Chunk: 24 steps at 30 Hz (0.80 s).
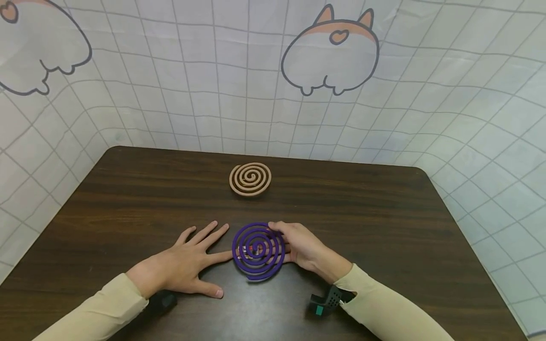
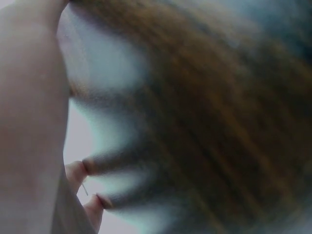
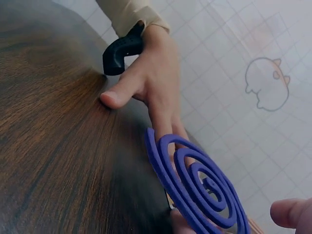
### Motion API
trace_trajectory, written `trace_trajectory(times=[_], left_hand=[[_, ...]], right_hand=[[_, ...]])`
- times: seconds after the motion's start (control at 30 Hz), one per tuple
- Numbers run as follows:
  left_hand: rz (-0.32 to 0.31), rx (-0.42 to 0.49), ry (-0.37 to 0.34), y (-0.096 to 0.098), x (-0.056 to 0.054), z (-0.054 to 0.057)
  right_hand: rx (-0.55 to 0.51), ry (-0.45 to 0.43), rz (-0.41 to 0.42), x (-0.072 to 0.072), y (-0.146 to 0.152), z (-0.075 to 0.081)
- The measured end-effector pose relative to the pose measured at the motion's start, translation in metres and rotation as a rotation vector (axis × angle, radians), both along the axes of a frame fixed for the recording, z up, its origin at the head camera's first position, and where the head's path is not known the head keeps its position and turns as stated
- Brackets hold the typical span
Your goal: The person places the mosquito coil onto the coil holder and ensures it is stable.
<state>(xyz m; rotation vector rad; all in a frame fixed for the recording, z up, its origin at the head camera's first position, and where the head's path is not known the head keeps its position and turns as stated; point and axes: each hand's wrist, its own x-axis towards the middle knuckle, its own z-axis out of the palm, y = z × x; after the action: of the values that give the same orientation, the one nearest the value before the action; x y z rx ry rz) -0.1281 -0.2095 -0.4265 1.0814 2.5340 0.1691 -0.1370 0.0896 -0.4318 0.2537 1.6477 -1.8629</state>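
My right hand [image 1: 304,247] holds a purple mosquito coil [image 1: 278,266] from its right side, thumb on the upper rim and fingers beneath, showing through the gaps. In the right wrist view the purple coil [image 3: 184,192] is tilted, with the right thumb [image 3: 287,213] near its edge. A small item with red and white print shows through its loops, mostly hidden. Spread out flat on the table, my left hand [image 1: 183,263] has one fingertip right at the coil's left rim. The left wrist view is blurred, showing part of the left hand [image 2: 31,122] close up.
Farther back on the dark wood table [image 1: 362,203] lies a tan mosquito coil [image 1: 250,179]. A white tiled-pattern curtain [image 1: 204,94] with corgi drawings hangs behind the table and along its sides. A black wrist device [image 1: 327,300] is on the right wrist.
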Motion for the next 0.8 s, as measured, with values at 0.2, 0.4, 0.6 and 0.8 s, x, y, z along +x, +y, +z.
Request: trace_trajectory(times=[0.2, 0.4, 0.6, 0.8], left_hand=[[0.0, 0.003, 0.004, 0.0, 0.0, 0.0], [0.0, -0.001, 0.001, 0.0, 0.0, 0.0], [-0.008, 0.012, 0.006, 0.0, 0.0, 0.001], [-0.007, 0.017, 0.016, 0.0, 0.001, 0.001]], right_hand=[[0.012, 0.004, 0.015, 0.0, 0.007, -0.001], [0.016, -0.002, 0.009, 0.003, 0.016, 0.0], [0.009, 0.001, 0.02, 0.005, 0.029, 0.002], [-0.016, -0.008, 0.043, 0.006, 0.041, 0.003]])
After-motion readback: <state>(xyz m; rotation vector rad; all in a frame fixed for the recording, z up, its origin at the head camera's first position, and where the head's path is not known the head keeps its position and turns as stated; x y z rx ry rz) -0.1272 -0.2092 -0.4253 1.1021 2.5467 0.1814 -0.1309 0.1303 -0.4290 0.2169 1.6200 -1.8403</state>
